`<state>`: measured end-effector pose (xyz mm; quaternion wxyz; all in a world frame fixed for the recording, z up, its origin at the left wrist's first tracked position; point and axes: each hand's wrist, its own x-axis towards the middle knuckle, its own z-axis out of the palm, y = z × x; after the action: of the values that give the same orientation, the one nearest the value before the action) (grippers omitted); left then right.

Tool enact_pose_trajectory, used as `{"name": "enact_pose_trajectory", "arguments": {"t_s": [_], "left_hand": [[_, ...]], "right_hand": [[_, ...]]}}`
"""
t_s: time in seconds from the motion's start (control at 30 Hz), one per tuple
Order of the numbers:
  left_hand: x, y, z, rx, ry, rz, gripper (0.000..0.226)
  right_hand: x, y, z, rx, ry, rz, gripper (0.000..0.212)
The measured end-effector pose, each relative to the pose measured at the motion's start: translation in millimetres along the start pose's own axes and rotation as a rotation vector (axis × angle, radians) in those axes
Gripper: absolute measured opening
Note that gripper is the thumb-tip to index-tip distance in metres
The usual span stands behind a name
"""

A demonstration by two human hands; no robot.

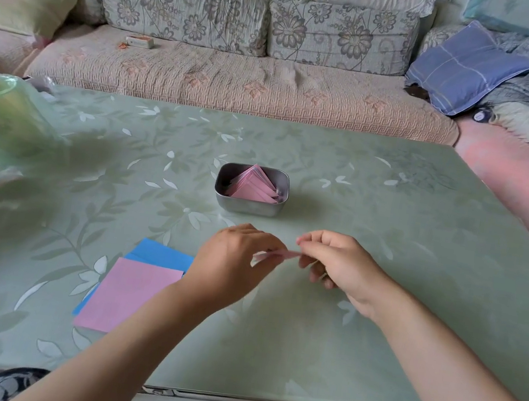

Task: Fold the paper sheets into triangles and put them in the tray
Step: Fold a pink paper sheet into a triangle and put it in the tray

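The pink sheet is held edge-on above the table, between the left hand and right hand, the fingers of each curled and pinching one end. It shows only as a thin strip, so the fold's progress is unclear. Creasing in mid-air risks misaligned corners and a skewed triangle. The tray at 12 o'clock is crowded with folded triangles, so another could slide out. Spare sheets lie at 8 o'clock.

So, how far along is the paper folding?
Done: pink folded triangles lie in the metal tray. In hand: the left hand and right hand pinch one pink paper between them. Left: a flat pink sheet on blue sheets, unfolded.
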<state>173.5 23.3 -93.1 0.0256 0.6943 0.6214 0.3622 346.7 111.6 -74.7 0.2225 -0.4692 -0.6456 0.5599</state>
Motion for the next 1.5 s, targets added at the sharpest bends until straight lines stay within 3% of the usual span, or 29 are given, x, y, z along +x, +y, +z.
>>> {"name": "enact_pose_trajectory", "arguments": {"t_s": [0.13,0.27,0.37,0.53,0.87,1.2,1.5], "left_hand": [[2.4,0.5,-1.5,-0.35,-0.074,-0.311,0.009],[2.5,3.7,-3.1,-0.593,-0.169,-0.457,0.022],[2.9,3.0,-2.8,-0.567,-0.148,-0.453,0.028],[4.2,-1.4,-1.5,-0.495,-0.114,-0.442,0.015],[3.0,5.7,-3.2,-0.5,-0.121,-0.465,0.014],[-1.6,7.5,-0.8,-0.351,-0.012,-0.261,0.015],[2.9,0.1,-11.2,-0.316,0.042,-0.291,0.021]], "right_hand": [[-4.4,-0.4,3.6,-0.025,0.001,-0.206,0.005],[-5.1,1.3,4.7,-0.101,-0.01,-0.255,0.011],[-5.3,2.3,4.0,-0.11,-0.025,-0.241,0.014],[-5.8,2.6,4.2,-0.145,-0.033,-0.252,0.014],[-5.0,4.3,9.2,-0.198,0.022,-0.381,0.018],[-5.6,10.1,13.3,-0.292,0.071,-0.387,0.008],[2.0,12.3,3.8,-0.337,0.122,-0.381,0.017]]}}
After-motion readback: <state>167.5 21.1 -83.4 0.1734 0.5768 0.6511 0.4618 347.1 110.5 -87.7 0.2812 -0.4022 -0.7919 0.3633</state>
